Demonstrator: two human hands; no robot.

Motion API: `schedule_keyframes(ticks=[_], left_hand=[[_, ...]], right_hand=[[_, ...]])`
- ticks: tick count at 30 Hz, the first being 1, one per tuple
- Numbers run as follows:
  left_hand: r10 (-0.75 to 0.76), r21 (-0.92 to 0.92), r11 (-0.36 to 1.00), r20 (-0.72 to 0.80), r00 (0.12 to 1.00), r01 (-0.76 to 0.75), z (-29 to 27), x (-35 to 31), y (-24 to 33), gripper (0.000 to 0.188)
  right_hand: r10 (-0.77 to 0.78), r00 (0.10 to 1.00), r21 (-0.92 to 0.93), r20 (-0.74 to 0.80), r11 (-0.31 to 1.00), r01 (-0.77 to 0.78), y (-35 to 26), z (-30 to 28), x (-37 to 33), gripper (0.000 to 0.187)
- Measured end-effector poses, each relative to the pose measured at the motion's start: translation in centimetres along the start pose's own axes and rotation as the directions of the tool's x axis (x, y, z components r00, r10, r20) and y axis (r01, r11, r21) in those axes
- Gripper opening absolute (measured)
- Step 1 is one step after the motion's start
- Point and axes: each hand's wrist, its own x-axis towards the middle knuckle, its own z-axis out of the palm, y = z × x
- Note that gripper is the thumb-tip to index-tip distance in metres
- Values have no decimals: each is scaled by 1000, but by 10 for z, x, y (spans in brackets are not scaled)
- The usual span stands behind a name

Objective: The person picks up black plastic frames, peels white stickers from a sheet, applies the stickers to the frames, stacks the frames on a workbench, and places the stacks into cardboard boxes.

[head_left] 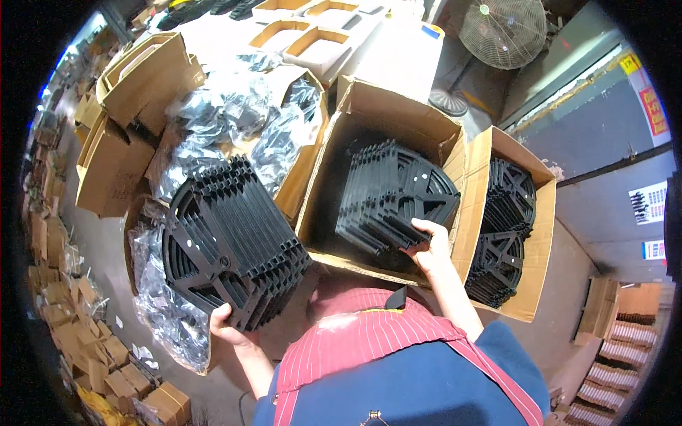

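My left hand grips the lower corner of a tilted stack of black plastic fan-shaped parts, thumb on the near face. The parts have curved ribs and notched edges, and the stack sits over a carton of clear plastic bags. Inside the open cardboard box in the middle is a second stack of the same parts. My right hand holds its near corner, thumb on top and the other fingers mostly hidden beneath. Whether this stack rests on the box's bottom cannot be seen.
Right of the middle box stands a narrower carton holding two more stacks. Crumpled clear bags spill from the carton at left. Beyond are white trays and a standing fan. Cardboard boxes lie along the far left.
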Motion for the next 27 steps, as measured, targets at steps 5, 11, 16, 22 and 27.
schedule_keyframes(ticks=[5, 11, 16, 22, 27], left_hand=[[-8, 23, 1000, -38, 999, 9, 2, 1, 2, 64], [-88, 5, 996, 29, 996, 88, 12, 9, 10, 61], [-80, 23, 997, 59, 995, 78, 10, 17, 12, 59], [-134, 11, 991, 74, 988, 134, 26, 15, 0, 58], [-42, -36, 998, -10, 999, 41, 20, -3, -14, 65]], right_hand=[[53, 989, -198, -136, 977, -79, 16, -2, -27, 37], [46, 997, -217, -58, 975, -57, 1, -8, -10, 34], [-10, 1000, -472, 28, 882, 22, -63, 4, 60, 22], [270, 938, -797, 218, 604, 11, -183, 17, 207, 42], [435, 898, -868, 67, 469, -162, -202, 61, 280, 53]])
